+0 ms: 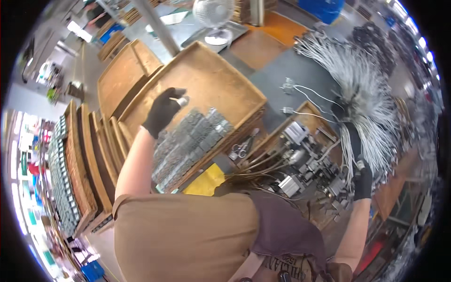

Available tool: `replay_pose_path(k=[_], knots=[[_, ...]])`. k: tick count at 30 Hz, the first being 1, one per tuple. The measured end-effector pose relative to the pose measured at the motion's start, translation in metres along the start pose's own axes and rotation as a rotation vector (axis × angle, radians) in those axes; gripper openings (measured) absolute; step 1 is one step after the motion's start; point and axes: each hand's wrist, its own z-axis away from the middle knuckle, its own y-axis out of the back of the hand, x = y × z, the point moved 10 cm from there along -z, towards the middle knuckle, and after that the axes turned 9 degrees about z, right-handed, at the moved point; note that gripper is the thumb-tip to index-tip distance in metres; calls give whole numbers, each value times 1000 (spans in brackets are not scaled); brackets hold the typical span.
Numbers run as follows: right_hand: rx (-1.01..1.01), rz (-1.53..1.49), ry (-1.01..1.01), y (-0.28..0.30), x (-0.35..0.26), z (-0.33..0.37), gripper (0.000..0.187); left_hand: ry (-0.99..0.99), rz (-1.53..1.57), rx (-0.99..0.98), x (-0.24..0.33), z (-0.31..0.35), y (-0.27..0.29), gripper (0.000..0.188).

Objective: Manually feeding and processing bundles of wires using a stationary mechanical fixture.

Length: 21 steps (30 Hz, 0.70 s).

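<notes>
My left hand (164,110), in a dark glove, is raised over the wooden tray (211,68). A small pale silvery piece (182,100) sits pinched at its fingertips. Just below lie several rows of small grey metal blocks (190,141), packed side by side in the tray's near part. My right hand (362,181), gloved too, is at the lower edge of a big bundle of white cables (371,98). Its fingers look closed around something small that I cannot make out. A dark band-like piece (353,136) lies across the cables above that hand.
A machine fixture with metal cylinders (296,155) stands between my hands. Scissors (240,151) and a yellow sheet (206,180) are beside the tray. Two cable plugs (287,110) lie on the dark mat. Stacked wooden trays (91,155) stand left; a white fan (213,14) is behind.
</notes>
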Motion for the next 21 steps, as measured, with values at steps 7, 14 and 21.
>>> replay_pose_path(k=[7, 14, 21], knots=[[3, 305, 305, -88, -71, -33, 23, 362, -174, -242, -137, 24, 93, 73], [-2, 841, 944, -127, -150, 12, 39, 357, -25, -238, -208, 32, 86, 33], [-79, 83, 205, -79, -121, -25, 31, 401, 236, -63, -202, 45, 114, 37]])
